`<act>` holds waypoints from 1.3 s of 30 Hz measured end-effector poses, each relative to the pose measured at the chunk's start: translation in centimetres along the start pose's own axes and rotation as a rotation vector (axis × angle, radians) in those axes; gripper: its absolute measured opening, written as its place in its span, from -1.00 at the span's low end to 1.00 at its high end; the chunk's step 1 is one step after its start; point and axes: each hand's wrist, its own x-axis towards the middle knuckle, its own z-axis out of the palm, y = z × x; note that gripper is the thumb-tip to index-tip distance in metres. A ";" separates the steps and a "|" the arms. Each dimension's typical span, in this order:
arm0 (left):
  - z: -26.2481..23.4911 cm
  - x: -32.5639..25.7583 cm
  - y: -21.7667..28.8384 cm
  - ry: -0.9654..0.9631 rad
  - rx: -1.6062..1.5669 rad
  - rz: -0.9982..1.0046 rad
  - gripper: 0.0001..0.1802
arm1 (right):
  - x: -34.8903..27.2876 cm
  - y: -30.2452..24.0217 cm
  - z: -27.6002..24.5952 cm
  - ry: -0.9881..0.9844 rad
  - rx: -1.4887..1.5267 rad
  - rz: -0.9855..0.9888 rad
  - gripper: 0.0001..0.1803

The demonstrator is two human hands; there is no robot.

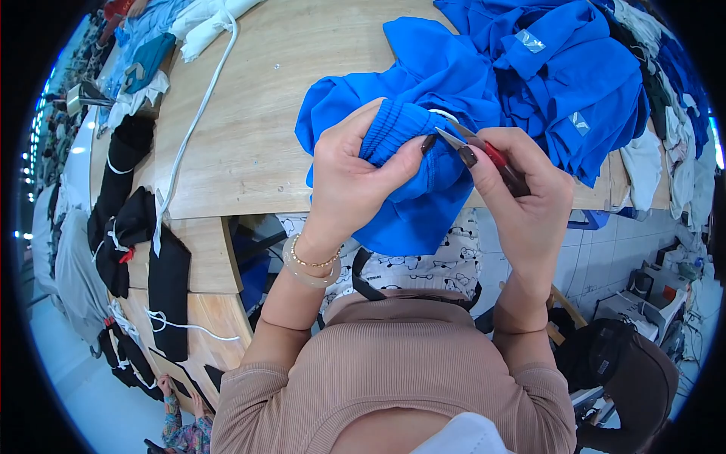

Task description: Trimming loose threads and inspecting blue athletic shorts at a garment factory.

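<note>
My left hand is closed on the gathered elastic edge of a bright blue garment, its thumb pressed on the fabric. My right hand grips small scissors with red and dark handles. Their blades are parted and point left at the elastic edge, close to my left thumb. Whether the blades touch the cloth or a thread, I cannot tell. The rest of the garment spreads over the wooden table and hangs down over its front edge toward my lap.
A pile of blue garments with small clear stickers lies to the right. A white cord crosses the table at left. Rolled black cloth bundles tied with strips lie at the left. Another person's hands show at lower left. A dark chair stands at lower right.
</note>
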 end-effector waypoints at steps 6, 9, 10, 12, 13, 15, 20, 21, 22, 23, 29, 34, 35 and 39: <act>-0.1 0.0 0.3 -0.007 -0.012 -0.040 -0.86 | 0.2 0.5 0.5 0.035 0.017 -0.049 -0.90; -0.2 -0.1 0.5 -0.012 -0.072 -0.114 -0.87 | 0.2 0.8 0.7 0.038 0.055 -0.076 -0.91; -0.1 -0.1 0.5 -0.012 -0.073 -0.114 -0.87 | 0.2 0.8 0.6 0.020 0.059 -0.080 -0.91; -0.1 -0.1 0.6 -0.004 -0.134 -0.135 -0.88 | 0.2 0.9 0.8 0.025 0.081 -0.077 -0.91; -0.1 -0.2 0.6 -0.003 -0.133 -0.135 -0.88 | 0.2 0.9 0.8 0.028 0.104 -0.074 -0.91; -0.2 -0.2 0.5 0.005 -0.148 -0.143 -0.87 | 0.2 0.9 0.7 0.019 0.091 -0.056 -0.91; -0.2 -0.3 0.2 0.004 -0.136 -0.105 -0.87 | 0.3 0.6 0.5 0.003 0.076 -0.059 -0.90; -0.2 -0.3 0.2 0.012 -0.122 -0.097 -0.86 | 0.2 0.4 0.4 -0.005 0.075 -0.037 -0.91; -0.2 -0.3 0.2 0.011 -0.122 -0.097 -0.86 | 0.2 0.4 0.4 -0.012 0.073 -0.016 -0.91; -0.1 -0.3 0.2 0.011 -0.113 -0.090 -0.87 | 0.2 0.4 0.4 -0.012 0.073 -0.016 -0.91; 0.0 -0.4 0.6 -0.012 -0.074 -0.103 -0.87 | 0.4 0.8 0.9 0.094 0.222 -0.078 -0.87; 0.3 -0.3 0.6 -0.008 -0.098 -0.089 -0.87 | 1.2 0.8 1.6 0.145 0.253 -0.080 -0.74; 0.3 -0.3 0.7 -0.024 -0.081 -0.082 -0.86 | 1.4 1.0 2.0 0.140 0.250 -0.111 -0.73; 0.3 -0.4 0.2 -0.074 -0.002 -0.067 -0.84 | 1.8 1.9 2.5 0.076 0.112 -0.209 -0.83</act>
